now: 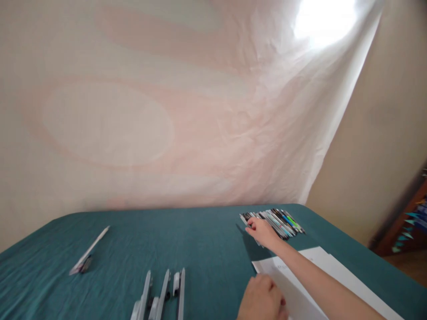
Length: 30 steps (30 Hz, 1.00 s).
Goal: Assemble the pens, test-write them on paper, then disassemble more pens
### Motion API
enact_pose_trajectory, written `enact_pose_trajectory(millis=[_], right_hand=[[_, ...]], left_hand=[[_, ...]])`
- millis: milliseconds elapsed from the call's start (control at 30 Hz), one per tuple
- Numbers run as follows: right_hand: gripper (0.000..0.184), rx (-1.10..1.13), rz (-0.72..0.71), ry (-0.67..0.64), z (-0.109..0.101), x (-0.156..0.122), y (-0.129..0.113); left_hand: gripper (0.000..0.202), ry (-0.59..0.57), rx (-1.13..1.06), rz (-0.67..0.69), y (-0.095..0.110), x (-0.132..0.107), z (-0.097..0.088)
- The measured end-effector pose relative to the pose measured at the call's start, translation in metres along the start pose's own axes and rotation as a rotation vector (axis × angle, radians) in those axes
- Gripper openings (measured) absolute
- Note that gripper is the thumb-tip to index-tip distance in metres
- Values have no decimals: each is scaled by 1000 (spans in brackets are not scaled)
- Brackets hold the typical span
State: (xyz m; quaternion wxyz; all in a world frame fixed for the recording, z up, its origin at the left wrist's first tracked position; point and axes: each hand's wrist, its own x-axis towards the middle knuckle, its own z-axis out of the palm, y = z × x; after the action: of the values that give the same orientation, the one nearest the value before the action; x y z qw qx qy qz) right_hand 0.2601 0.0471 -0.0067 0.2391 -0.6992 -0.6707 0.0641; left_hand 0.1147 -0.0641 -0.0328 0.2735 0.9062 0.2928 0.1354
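Note:
My right hand (262, 231) reaches across the teal table (187, 240) to the left end of a row of several pens (278, 221) at the far right. Its fingers are curled down onto the pens, pinching one. My left hand (262, 303) sits low in view at the left edge of a white sheet of paper (336, 275). Its fingers are curled into a loose fist, and what they hold, if anything, is hidden. My right forearm lies over the paper.
A white pen (89, 251) lies alone at the left. Three grey-white pens (163, 297) lie side by side at the near edge. A pale cloth backdrop (167, 111) hangs behind the table. A wooden shelf (412, 222) stands at the far right.

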Motion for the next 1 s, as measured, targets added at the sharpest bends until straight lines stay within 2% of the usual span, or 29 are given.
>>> enact_pose_trajectory(millis=[100, 200, 433, 533, 600, 667, 767, 867, 1000], right_hand=[[15, -122, 27, 33, 18, 17, -4], [15, -220, 61, 56, 27, 18, -4], [22, -351, 112, 74, 25, 10, 4], [22, -378, 119, 70, 24, 9, 4], [22, -390, 121, 57, 23, 8, 3], [23, -399, 118, 39, 22, 6, 1], [28, -408, 99, 30, 18, 0, -1], [32, -405, 67, 41, 16, -6, -7], [23, -321, -70, -29, 15, -25, -36]], left_hand=[[25, 42, 47, -42, -3, 2, 4], [22, 98, 78, -58, -4, 1, 7], [23, 94, 99, -61, -9, 5, 12], [29, 84, 143, -50, -4, 6, 6], [39, 37, 215, -68, 4, 2, -7], [49, -76, 297, -84, 12, -5, -25], [55, -128, 327, 9, 15, -19, -61], [48, -74, 299, 11, 3, -35, -98], [43, 88, 395, -136, -29, -58, -147]])
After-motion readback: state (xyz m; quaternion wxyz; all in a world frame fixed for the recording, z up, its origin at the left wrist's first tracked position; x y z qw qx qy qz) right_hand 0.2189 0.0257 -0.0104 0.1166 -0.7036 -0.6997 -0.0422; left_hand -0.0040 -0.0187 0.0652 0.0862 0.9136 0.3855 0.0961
